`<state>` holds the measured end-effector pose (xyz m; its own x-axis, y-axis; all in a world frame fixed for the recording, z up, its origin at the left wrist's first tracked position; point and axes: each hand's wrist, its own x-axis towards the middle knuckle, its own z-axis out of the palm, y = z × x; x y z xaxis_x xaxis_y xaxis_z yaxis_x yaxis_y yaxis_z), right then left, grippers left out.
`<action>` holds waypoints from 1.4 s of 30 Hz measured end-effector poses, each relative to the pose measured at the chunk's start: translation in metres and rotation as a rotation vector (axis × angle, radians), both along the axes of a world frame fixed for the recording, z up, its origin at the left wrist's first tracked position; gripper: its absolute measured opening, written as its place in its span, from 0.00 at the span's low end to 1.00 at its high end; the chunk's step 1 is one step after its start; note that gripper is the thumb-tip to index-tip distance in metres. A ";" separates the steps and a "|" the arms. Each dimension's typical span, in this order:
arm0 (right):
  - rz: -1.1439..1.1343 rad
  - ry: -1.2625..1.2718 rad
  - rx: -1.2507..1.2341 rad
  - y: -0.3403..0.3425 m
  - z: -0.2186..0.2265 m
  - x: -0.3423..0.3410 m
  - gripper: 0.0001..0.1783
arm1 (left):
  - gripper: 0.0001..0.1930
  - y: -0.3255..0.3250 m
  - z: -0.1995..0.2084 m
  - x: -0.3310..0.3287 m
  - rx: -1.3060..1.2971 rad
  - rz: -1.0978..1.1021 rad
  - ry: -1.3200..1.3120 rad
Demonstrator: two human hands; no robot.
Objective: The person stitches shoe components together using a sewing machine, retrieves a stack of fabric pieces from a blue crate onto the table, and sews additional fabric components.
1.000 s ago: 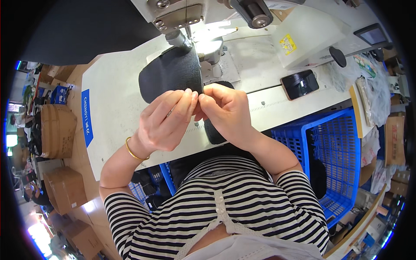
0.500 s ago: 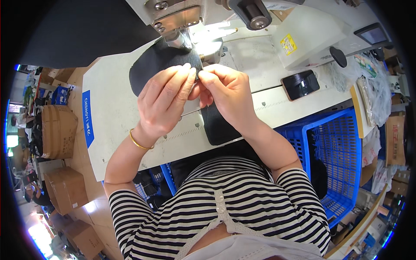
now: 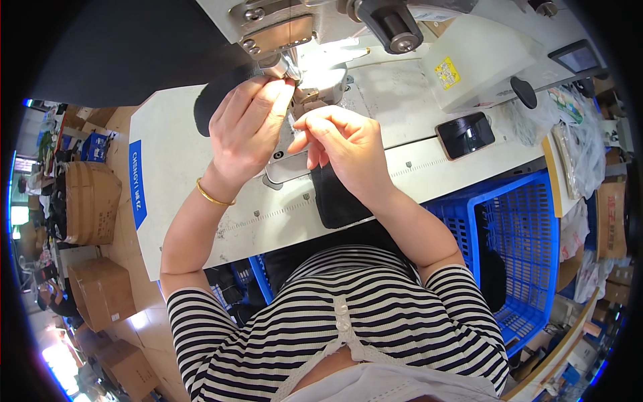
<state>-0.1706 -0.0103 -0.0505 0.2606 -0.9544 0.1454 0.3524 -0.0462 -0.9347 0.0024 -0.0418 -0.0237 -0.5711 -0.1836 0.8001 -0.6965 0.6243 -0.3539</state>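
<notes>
A sewing machine head stands at the top of the view, its lamp glowing beside the needle area. My left hand is closed, thumb and fingers pinched on the edge of a black fabric piece right by the presser foot. Most of that piece is hidden by the hand. To its right, my right hand is off the fabric, fingers loosely curled and apart, with nothing visible in them. Below it, a second black piece lies over the table's front edge, partly covered by the hand.
On the white machine table a phone lies to the right. A blue plastic crate stands below the table's right side. Clear plastic bags hang at far right; cardboard boxes stand on the floor at left.
My left hand has pushed the black piece forward and left, closer to the presser foot. My right hand has let go of its edge, and the two hands have parted.
</notes>
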 end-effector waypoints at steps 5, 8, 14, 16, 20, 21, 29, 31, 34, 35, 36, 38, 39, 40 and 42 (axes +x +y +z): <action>0.025 0.028 0.007 0.003 -0.002 0.000 0.10 | 0.17 -0.001 0.001 -0.005 -0.010 -0.009 0.028; 0.041 0.028 0.011 0.004 -0.002 0.003 0.10 | 0.17 0.003 0.002 -0.009 0.008 0.011 0.033; 0.058 0.047 0.018 0.007 -0.002 0.003 0.10 | 0.18 0.004 -0.014 0.002 0.089 0.057 0.059; 0.063 0.066 0.020 0.008 -0.002 -0.002 0.10 | 0.19 -0.005 -0.019 0.011 0.068 0.048 0.066; 0.069 0.075 0.023 0.012 -0.002 -0.001 0.10 | 0.22 -0.011 -0.009 0.024 -0.005 0.124 -0.009; 0.032 0.091 0.022 0.012 -0.002 0.002 0.11 | 0.23 -0.006 -0.004 0.024 -0.018 0.191 -0.020; -0.059 0.166 -0.153 0.018 -0.011 0.016 0.10 | 0.20 0.054 0.012 -0.006 0.139 0.158 -0.012; -0.082 0.229 -0.163 0.020 -0.011 0.014 0.10 | 0.20 0.052 0.011 -0.010 0.188 0.147 0.000; -0.091 0.232 -0.211 0.022 -0.010 0.009 0.10 | 0.20 0.056 0.009 -0.016 0.115 0.120 -0.026; -0.098 0.210 -0.240 0.022 -0.009 0.008 0.11 | 0.20 0.058 0.009 -0.018 0.140 0.131 -0.027; -0.096 0.216 -0.232 0.022 -0.009 0.008 0.11 | 0.20 0.059 0.010 -0.019 0.122 0.126 -0.023; -0.125 0.208 -0.271 0.021 -0.008 0.008 0.12 | 0.20 0.061 0.011 -0.021 0.103 0.123 -0.019; -0.132 0.209 -0.277 0.021 -0.008 0.008 0.12 | 0.21 0.061 0.011 -0.021 0.124 0.131 -0.031; -0.118 0.221 -0.261 0.020 -0.009 0.008 0.12 | 0.21 0.060 0.011 -0.022 0.144 0.139 -0.042; -0.105 0.232 -0.248 0.017 -0.009 0.008 0.12 | 0.20 0.054 0.010 -0.022 0.124 0.135 -0.027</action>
